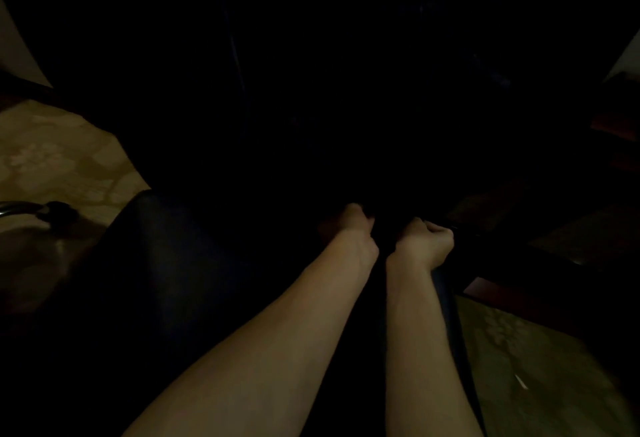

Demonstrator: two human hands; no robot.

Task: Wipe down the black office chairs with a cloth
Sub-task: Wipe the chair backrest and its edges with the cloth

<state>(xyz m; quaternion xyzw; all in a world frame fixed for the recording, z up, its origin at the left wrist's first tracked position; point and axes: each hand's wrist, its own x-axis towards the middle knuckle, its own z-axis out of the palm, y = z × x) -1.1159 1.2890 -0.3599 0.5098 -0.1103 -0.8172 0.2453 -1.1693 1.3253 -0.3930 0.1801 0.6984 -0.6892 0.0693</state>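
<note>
The frame is very dark. A black office chair (166,281) fills the lower middle, its padded surface faintly shiny and its rim running down under my right forearm. My left hand (349,229) lies on the chair's far part with its fingers curled. Whatever it holds is lost in the dark. My right hand (427,241) is close beside it, closed like a fist round the chair's dark right edge. I cannot make out a cloth anywhere.
Patterned beige carpet (59,152) shows at the left and lower right. A chrome chair leg with a black caster (52,211) stands at the left edge. Dark reddish wooden furniture (609,146) sits at the right. The upper half is black.
</note>
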